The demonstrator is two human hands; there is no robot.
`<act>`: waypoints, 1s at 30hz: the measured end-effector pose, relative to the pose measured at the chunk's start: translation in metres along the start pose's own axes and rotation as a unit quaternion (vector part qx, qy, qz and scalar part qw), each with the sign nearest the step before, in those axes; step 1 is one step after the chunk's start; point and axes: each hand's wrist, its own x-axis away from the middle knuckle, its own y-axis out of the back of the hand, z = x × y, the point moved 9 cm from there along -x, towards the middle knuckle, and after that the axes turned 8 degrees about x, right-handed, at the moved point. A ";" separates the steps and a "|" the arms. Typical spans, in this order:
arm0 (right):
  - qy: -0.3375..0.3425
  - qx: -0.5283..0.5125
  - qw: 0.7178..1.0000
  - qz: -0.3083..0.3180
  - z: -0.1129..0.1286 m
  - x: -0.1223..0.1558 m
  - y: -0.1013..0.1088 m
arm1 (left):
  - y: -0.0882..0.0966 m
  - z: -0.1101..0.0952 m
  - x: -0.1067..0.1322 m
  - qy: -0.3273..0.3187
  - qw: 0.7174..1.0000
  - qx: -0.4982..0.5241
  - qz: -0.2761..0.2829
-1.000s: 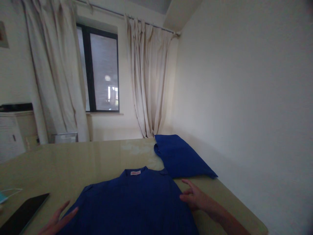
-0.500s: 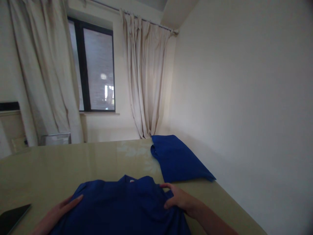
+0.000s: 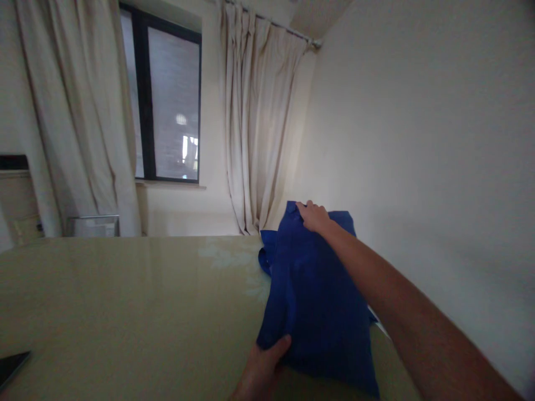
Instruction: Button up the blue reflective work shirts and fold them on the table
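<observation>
A folded blue garment [image 3: 317, 301] hangs lifted above the right end of the beige table [image 3: 125, 301]. My right hand [image 3: 313, 216] grips its far top edge, arm stretched out over it. Lower down, my left hand [image 3: 263, 367] pinches the near bottom edge, thumb on top of the cloth. A second blue garment [image 3: 266, 257] lies folded on the table under the held one; only its left edge shows.
A dark flat device [image 3: 10, 367] lies at the table's near left corner. A white wall [image 3: 418, 167] runs close along the table's right side. Cream curtains [image 3: 259, 128] and a dark-framed window [image 3: 167, 100] stand behind the table.
Both hands have taken hold of the blue garment that lay flat before me and carried it up and to the right, over the other folded garment.
</observation>
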 end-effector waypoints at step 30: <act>0.110 -0.101 0.988 0.023 0.078 0.172 -0.251 | 0.055 -0.087 0.036 -0.242 0.613 -0.748 -0.076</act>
